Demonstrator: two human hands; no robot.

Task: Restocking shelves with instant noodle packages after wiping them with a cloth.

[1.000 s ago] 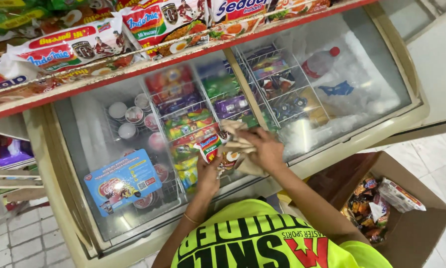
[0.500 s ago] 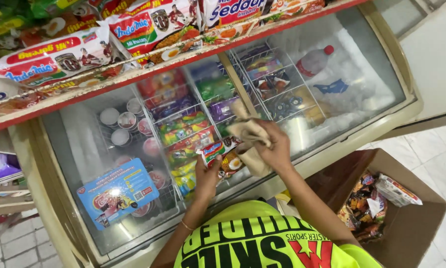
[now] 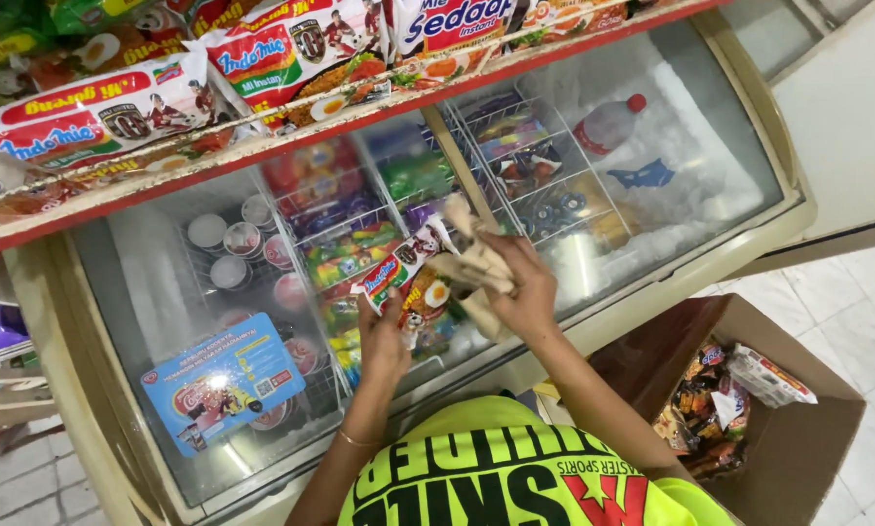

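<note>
My left hand (image 3: 384,341) grips the lower edge of an instant noodle packet (image 3: 406,278), white and red with a picture of a fried egg. My right hand (image 3: 525,292) is closed on a crumpled brown piece of cardboard or paper (image 3: 474,255) that lies against the same packet. Both hands are over the glass lid of a chest freezer (image 3: 651,219), near its front middle. My yellow-green shirt (image 3: 496,477) fills the bottom of the view.
Inside the freezer are wire baskets of coloured ice cream wrappers (image 3: 350,244), round cups (image 3: 228,253) and a bottle with a red cap (image 3: 608,122). A red shelf edge (image 3: 291,136) with noodle packets (image 3: 96,122) hangs above. An open cardboard box (image 3: 788,429) of snack packets stands at the right.
Both hands have lifted the packet and the brown piece slightly up and away from my body over the lid. The view has shifted a little.
</note>
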